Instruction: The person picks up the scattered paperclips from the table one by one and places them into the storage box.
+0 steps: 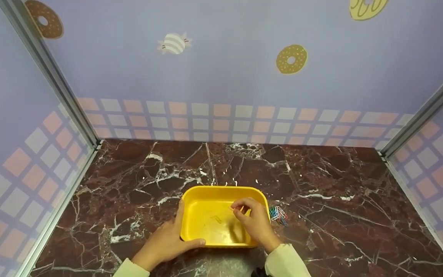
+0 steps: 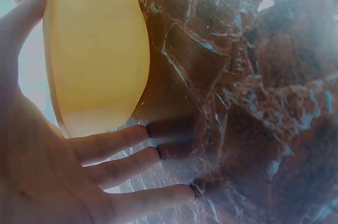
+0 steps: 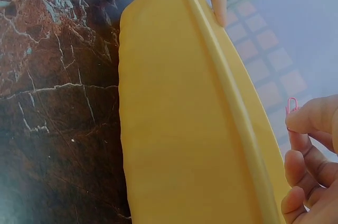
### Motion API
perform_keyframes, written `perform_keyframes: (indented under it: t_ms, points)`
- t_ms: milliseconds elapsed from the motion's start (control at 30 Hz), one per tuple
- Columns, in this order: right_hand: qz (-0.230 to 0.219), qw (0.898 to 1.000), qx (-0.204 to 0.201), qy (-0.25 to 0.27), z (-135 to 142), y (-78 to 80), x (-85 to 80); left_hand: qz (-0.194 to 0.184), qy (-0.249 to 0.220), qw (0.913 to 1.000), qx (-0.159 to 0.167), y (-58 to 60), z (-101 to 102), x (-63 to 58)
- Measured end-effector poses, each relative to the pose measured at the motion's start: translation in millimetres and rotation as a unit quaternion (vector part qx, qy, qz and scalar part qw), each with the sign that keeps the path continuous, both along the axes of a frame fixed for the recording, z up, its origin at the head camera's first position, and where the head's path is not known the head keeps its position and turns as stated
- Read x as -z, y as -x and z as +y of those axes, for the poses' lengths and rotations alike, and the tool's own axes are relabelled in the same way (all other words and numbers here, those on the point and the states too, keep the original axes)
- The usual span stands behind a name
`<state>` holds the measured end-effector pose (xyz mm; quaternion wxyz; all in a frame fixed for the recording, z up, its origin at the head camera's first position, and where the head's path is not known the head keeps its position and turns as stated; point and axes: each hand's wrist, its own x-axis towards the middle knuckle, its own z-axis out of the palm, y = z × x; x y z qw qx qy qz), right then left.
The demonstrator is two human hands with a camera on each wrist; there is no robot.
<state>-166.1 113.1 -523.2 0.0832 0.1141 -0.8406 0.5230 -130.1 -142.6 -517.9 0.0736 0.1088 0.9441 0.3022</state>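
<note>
A yellow plastic tray [image 1: 202, 231] stands on the marbled table. My left hand [image 1: 167, 238] rests at its near left corner, thumb on the front rim and index finger along the left rim. In the left wrist view, the other fingers [image 2: 116, 142] stretch straight towards the tabletop. Over the tray's right side, my right hand [image 1: 254, 221] pinches a pink paper clip [image 3: 292, 106] between thumb and fingertips. One yellowish paper clip [image 1: 217, 219] lies on the tray's floor. Beside the tray's right wall is a small pile of coloured paper clips [image 1: 279, 215].
Dark red marbled tabletop [image 1: 129, 184] surrounds the tray. A patterned back wall [image 1: 221, 77] and side panels, joined by metal posts [image 1: 60, 84], enclose the table. Something small and black [image 1: 259, 272] shows at the near edge beside the right sleeve.
</note>
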Motion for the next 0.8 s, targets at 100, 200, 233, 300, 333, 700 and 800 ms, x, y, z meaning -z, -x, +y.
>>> perform_keyframes:
  t_ms: [100,200,233,300,333,700,800]
  points:
    - [0.007,1.000,0.007,-0.020,-1.4,1.4,1.1,0.005,-0.005,0.9999,0.008,-0.4,-0.1,-0.2]
    - [0.014,0.999,0.012,-0.029,-3.2,2.1,1.9,0.005,-0.007,0.9999,0.011,-0.6,-0.1,-0.8]
    - [0.014,0.999,0.014,-0.031,-3.7,2.3,2.2,0.003,-0.006,0.9999,0.009,-0.7,-0.2,-1.0]
    - [0.014,0.999,0.018,-0.036,-4.9,2.6,2.6,-0.003,-0.002,1.0000,0.005,-0.6,-0.3,-1.2]
    - [0.013,0.999,0.019,-0.039,-5.3,2.7,2.7,-0.003,-0.001,1.0000,0.004,-0.6,-0.4,-1.4]
    - [-0.008,0.999,0.018,-0.043,-8.4,5.1,4.4,-0.002,-0.006,0.9999,0.010,-0.7,-2.2,-0.2]
    - [-0.008,0.999,0.016,-0.047,-9.3,5.2,4.9,-0.002,-0.004,0.9999,0.009,-1.1,-2.5,-1.0]
